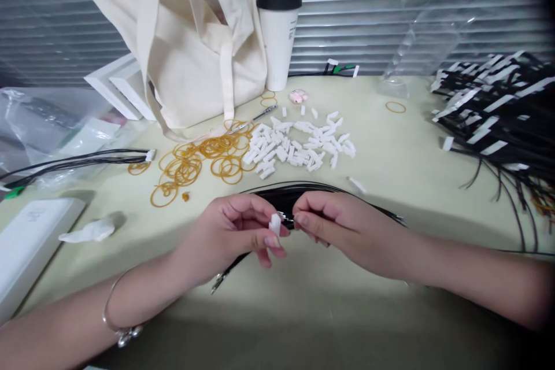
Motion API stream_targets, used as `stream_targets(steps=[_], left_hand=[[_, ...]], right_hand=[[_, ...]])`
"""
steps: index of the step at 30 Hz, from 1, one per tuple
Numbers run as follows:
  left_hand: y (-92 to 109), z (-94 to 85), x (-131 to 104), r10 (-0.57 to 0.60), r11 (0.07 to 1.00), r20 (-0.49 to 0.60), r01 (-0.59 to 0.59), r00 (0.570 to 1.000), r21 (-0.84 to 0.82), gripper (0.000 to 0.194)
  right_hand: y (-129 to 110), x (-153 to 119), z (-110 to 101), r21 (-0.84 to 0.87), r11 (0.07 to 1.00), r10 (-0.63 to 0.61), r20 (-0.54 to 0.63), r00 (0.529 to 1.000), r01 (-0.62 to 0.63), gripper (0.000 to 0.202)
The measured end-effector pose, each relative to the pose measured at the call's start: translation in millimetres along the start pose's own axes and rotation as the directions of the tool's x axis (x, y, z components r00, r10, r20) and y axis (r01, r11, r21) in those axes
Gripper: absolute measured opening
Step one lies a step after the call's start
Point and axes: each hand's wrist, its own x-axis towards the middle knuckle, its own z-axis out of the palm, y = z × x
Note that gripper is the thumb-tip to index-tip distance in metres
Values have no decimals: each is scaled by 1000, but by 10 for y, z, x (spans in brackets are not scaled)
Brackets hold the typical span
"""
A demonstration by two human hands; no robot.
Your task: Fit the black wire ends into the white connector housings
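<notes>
Between the thumb and fingers of my left hand (245,231) is a small white plastic connector housing (275,224). My right hand (336,222) pinches thin black wires with bare metal terminals (285,217) at their tips, close beside the housing. Whether the terminals touch the housing I cannot tell. Behind both hands lies a bundle of black wires (281,192); its metal-tipped ends (219,282) show below my left hand and at the right. A pile of loose white housings (299,141) is spread on the table beyond.
Yellow rubber bands (186,165) lie left of the housings, with a pen-like tool (254,120) beside them. A lidded cup (280,40) and a canvas bag (203,63) stand behind. Finished-looking black cables (498,104) are heaped at right; a white box (37,248) sits at left.
</notes>
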Motion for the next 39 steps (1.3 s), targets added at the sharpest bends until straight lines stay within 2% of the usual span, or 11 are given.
stream_targets(steps=[6, 12, 17, 27, 33, 39], left_hand=[[16, -15, 63, -68, 992, -78, 59, 995, -111, 16], [0, -30, 41, -82, 991, 8, 82, 997, -106, 18], [-27, -26, 38, -54, 997, 13, 55, 998, -56, 17], [-35, -30, 44, -72, 996, 19, 73, 997, -47, 18], [-42, -33, 49, -99, 995, 28, 100, 995, -25, 17], [-52, -57, 47, -99, 995, 53, 98, 994, 15, 18]], right_hand=[[-26, -4, -36, -18, 1000, -20, -71, 997, 18, 28], [-41, -31, -40, -76, 996, -48, -89, 995, 41, 28], [-32, -47, -33, -98, 992, -89, -88, 992, 80, 27], [-11, -40, -52, -18, 1000, -23, -69, 997, 21, 27], [-32, -46, -60, -34, 999, -9, -66, 998, 6, 26], [-137, -55, -102, -56, 992, 115, 22, 993, -114, 24]])
